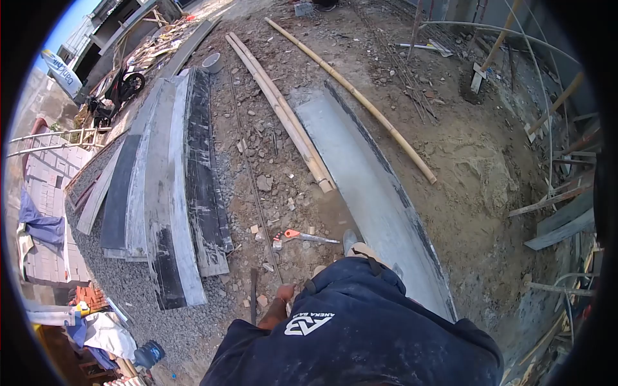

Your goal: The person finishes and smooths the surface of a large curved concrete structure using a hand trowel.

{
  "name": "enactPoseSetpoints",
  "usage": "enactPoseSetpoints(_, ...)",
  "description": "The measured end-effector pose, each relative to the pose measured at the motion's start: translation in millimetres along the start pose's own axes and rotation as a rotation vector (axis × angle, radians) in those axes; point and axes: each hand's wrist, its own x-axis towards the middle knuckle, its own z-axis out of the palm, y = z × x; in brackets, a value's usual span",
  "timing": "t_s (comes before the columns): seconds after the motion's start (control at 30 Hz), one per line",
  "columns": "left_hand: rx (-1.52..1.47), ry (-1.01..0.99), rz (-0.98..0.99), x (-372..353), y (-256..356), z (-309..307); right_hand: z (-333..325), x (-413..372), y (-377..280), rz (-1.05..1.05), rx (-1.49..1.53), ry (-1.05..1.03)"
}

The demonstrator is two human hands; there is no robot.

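Observation:
My left hand (pixel 284 293) hangs low beside my navy shirt (pixel 386 321), its fingers turned away from view. The end of a long thin rod (pixel 248 167) on the ground reaches close to it. A dark flat bar (pixel 253 297) lies to its left. Ahead of the hand is a handsaw (pixel 317 238) with an orange handle, resting on the dirt. A small red and white item (pixel 277 242) lies by that handle. My right hand is out of sight. Under and in front of me stretches a long grey board (pixel 360 174) with dark edges.
Two joined timber lengths (pixel 280 109) and a bamboo pole (pixel 360 103) lie on rubble-strewn soil. Stacked planks (pixel 158 186) cover gravel at the left. A bucket (pixel 212 62) stands behind them. Bamboo and timber scaffolding (pixel 553 128) edges the right side. A motorcycle (pixel 119 93) is far left.

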Motion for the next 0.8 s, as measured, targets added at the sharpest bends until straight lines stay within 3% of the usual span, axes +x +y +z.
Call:
enactPoseSetpoints(0.07, -0.419, 0.257, -0.243, 67.4, 9.5, -23.8, -16.0, 8.4, -39.6, 0.005, 0.007, 0.014)
enactPoseSetpoints(0.13, -0.974, 0.310, -0.104, 75.9, 72.9, -79.2, -26.4, 12.1, -76.1, 0.012, 0.045, 0.037)
enactPoseSetpoints(0.23, -1.171, 0.367, 0.072, 112.3, 130.9, -128.2, -22.7, 14.0, -114.8, 0.023, 0.093, 0.055)
enactPoseSetpoints(0.37, -1.045, 0.258, 0.105, 160.9, 143.4, -166.3, 15.1, 4.0, -162.0, 0.073, 0.209, 0.051)
enactPoseSetpoints(0.43, -0.893, 0.190, -0.028, 189.4, 132.7, -192.1, 46.8, -3.4, -190.5, 0.110, 0.291, 0.054)
enactPoseSetpoints(0.53, -0.594, -0.007, -0.028, 268.4, 90.5, -235.9, 102.7, -27.3, -228.4, 0.214, 0.426, 0.077)
enactPoseSetpoints(0.6, 0.148, -0.015, 0.413, 345.1, 44.5, -273.8, 154.2, -51.6, -255.3, 0.302, 0.530, 0.105)
enactPoseSetpoints(0.63, 0.360, 0.044, 0.675, 379.1, 27.9, -297.4, 181.9, -68.1, -269.0, 0.359, 0.584, 0.125)
enactPoseSetpoints(0.7, 1.079, -0.426, 0.776, 452.8, 97.0, -403.7, 242.5, -116.0, -301.8, 0.495, 0.663, 0.132)
enactPoseSetpoints(0.73, 0.792, -0.326, 0.626, 497.4, 111.9, -425.8, 272.7, -137.7, -315.7, 0.545, 0.686, 0.123)
enactPoseSetpoints(0.8, 1.124, -0.239, 0.678, 533.8, 164.7, -479.6, 331.0, -188.8, -344.3, 0.633, 0.699, 0.060)
